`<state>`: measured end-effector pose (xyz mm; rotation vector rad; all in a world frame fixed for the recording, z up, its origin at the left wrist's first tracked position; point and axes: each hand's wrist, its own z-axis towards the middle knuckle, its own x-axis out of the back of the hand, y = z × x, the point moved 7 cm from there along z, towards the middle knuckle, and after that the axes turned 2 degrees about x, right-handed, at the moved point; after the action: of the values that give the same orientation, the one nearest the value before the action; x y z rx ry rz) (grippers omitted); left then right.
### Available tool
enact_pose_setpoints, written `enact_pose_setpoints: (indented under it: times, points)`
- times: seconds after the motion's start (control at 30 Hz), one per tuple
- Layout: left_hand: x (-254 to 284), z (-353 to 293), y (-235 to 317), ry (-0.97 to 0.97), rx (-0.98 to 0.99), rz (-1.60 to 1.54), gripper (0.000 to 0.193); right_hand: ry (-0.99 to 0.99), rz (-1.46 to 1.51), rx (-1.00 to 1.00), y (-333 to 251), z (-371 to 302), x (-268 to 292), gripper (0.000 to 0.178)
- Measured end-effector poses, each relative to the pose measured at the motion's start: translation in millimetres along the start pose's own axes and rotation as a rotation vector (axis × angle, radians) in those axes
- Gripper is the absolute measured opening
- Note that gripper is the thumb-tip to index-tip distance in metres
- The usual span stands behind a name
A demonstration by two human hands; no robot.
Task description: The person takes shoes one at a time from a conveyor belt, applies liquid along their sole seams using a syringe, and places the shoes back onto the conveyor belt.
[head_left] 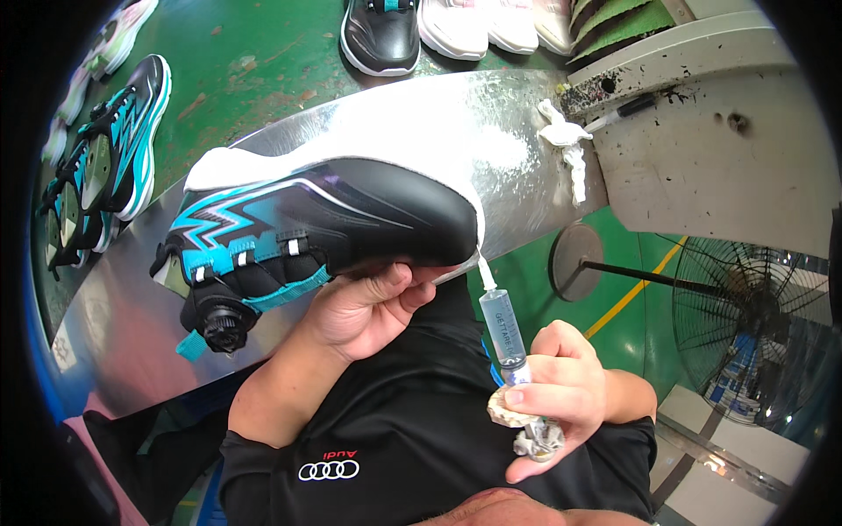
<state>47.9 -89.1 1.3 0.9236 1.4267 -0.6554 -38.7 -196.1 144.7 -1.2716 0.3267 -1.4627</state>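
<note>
A black and turquoise sports shoe (377, 206) with a white sole lies tilted on its side, sole away from me and its rounded toe to the right. Wrapped under the toe part is my left hand (368, 311), closed on it, some fingers hidden behind the shoe. My right hand (561, 386) grips a clear syringe (504, 329) near its plunger end, where cloth-like or tape wrapping shows. The syringe's white nozzle touches the seam between toe and sole. A dial (224, 326) with laces sits at the shoe's lower left.
A shiny metal plate (526, 96) lies under the shoe on the green tabletop (254, 53). Matching shoes (140, 140) stand at the left, a black shoe (381, 35) and pale ones at the back. Crumpled white material (566, 136) and a pen (627, 111) are at right, near a fan (754, 307).
</note>
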Motion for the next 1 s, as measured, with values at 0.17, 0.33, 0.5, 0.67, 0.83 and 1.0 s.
enact_pose_setpoints:
  times: [0.17, 0.33, 0.5, 0.67, 0.83, 1.0]
  points:
    - [-10, 0, 2, -0.022, -0.034, -0.121, 0.023, 0.021, -0.194, 0.076, 1, 1, -10, 0.054]
    - [-11, -1, 3, -0.034, -0.033, -0.099, 0.023, -0.012, -0.312, 0.117, 2, 1, -19, 0.049]
    - [-10, -3, 0, -0.060, -0.046, -0.034, 0.041, -0.022, -0.347, 0.148, 2, -2, -24, 0.047]
    - [-14, -2, 1, -0.056, -0.043, -0.041, 0.040, -0.059, -0.408, 0.154, 3, -2, -27, 0.058]
    - [-11, -4, 3, -0.039, -0.041, -0.046, 0.039, -0.060, -0.397, 0.144, 7, 1, -30, 0.058]
    - [-13, -5, 2, 0.025, -0.015, -0.084, 0.030, 0.152, -0.323, 0.248, -5, -10, -17, 0.054]
